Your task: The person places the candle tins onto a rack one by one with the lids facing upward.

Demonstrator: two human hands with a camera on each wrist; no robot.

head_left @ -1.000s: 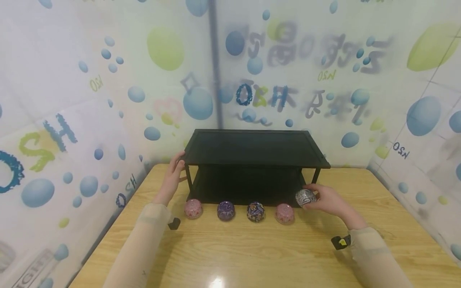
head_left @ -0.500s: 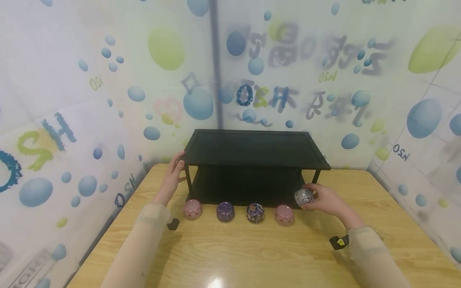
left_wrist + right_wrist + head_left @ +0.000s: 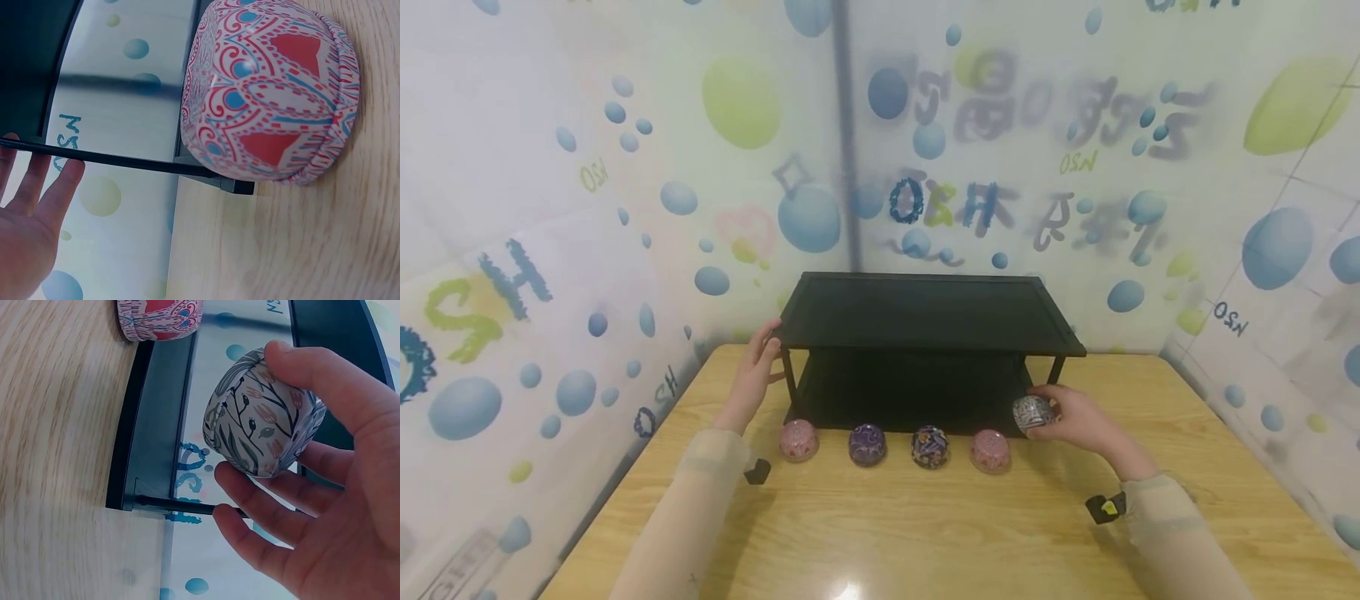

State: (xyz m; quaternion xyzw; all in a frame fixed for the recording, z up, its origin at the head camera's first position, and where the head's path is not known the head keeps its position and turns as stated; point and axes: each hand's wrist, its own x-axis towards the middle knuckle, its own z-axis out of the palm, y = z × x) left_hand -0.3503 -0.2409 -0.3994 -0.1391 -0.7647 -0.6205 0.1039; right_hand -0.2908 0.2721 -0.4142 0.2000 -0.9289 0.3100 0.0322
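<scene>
My right hand (image 3: 1078,421) grips a small round tin (image 3: 265,415) with a grey leaf-and-flower print, thumb on one side and fingers on the other. The tin is held in front of the right end of a black two-tier shelf (image 3: 925,312), beside its right front post. At the shelf's upper left corner, my left hand (image 3: 754,375) touches the frame; its fingers (image 3: 59,194) lie nearly straight against the thin post (image 3: 106,157). Below that hand stands a pink patterned tin (image 3: 275,94), at the shelf's front left foot.
In a row along the shelf's front edge stand the left pink tin, a purple tin (image 3: 867,444), a dark floral tin (image 3: 929,447) and another pink tin (image 3: 990,451). All rest on the wooden table (image 3: 880,525). Patterned walls (image 3: 925,150) enclose the back and sides.
The view has shifted slightly. Both hands keep their places, the right still holding the grey tin by the shelf's right end and the left at the corner.
</scene>
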